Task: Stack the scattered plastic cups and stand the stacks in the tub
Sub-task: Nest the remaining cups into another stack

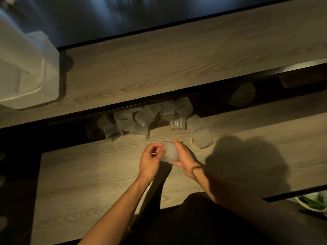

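Observation:
A ribbed frosted plastic cup [170, 151] lies on its side between my hands, just above the lower wooden shelf [88, 174]. My right hand [185, 160] cups it from the right and below. My left hand [150, 159] curls its fingers at the cup's left end, touching it. Several more frosted cups [141, 119] lie scattered in a row behind, partly under the upper shelf. One cup [202, 138] sits apart at the right of the row. The white plastic tub [40, 71] stands on the upper shelf at the far left.
The upper wooden shelf [177, 64] overhangs the back of the cup row. A pale bowl-like object [242, 95] sits in shadow at the right under that shelf. A dish with green contents [313, 203] shows at the lower right. My shadow covers the lower shelf's right side.

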The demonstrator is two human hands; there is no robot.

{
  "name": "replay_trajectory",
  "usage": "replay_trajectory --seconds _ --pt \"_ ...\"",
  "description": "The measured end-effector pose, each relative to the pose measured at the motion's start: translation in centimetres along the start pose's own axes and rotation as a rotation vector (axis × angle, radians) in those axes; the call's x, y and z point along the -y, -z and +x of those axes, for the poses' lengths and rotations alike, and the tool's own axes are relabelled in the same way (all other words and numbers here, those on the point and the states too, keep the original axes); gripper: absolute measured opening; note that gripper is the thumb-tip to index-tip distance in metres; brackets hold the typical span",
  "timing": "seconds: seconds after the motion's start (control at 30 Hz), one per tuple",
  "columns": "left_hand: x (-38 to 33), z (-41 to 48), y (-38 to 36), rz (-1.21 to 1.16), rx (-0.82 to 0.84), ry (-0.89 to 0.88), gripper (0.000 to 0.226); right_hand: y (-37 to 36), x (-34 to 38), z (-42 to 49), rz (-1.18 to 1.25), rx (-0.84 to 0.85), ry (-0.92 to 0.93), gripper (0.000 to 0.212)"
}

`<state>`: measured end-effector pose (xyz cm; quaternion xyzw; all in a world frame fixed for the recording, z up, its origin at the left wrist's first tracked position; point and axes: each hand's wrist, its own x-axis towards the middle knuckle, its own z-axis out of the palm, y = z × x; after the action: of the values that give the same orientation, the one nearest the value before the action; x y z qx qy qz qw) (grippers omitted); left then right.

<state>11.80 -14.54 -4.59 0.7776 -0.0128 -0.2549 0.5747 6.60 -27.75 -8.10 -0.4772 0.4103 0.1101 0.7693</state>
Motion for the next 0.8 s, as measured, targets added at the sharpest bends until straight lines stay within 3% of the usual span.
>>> replay_trajectory --seconds 0.1,0.23,0.33,0.4,0.47,0.57,0.7,0.8 --pt "-0.3 0.1 -0.1 0.001 0.01 0.047 0.042 0.2 -0.2 0.1 0.017 -0.018 0.005 0.056" --pt "0.6 0.5 -1.1 0.13 0.347 0.113 0.064 0.1 -0.7 0.2 0.011 0.003 -0.02 0.055" --pt "0.4 2.5 -1.8 0.178 0.2 0.09 0.053 0.6 -0.6 0.5 0.064 -0.094 -0.066 0.053" --pt "-0.4 4.3 -2.4 0.323 0.031 0.02 0.042 1.1 -0.4 0.6 0.112 -0.146 -0.089 0.046" --pt "-1.5 6.1 -3.5 0.469 -0.027 -0.042 0.045 1.7 -0.5 0.9 0.13 -0.155 -0.098 0.044" --pt "-3.1 8.8 -5.7 0.549 -0.007 0.077 0.061 2.2 -0.6 1.0 0.104 -0.154 -0.09 0.052" --pt "-2.3 13.2 -7.0 0.458 0.072 0.314 0.102 2.4 -0.1 1.3 0.102 -0.169 -0.083 0.052" --pt "-1.8 14.2 -6.7 0.429 0.093 0.322 0.077 2.5 0.4 1.6 0.101 -0.163 -0.077 0.051"
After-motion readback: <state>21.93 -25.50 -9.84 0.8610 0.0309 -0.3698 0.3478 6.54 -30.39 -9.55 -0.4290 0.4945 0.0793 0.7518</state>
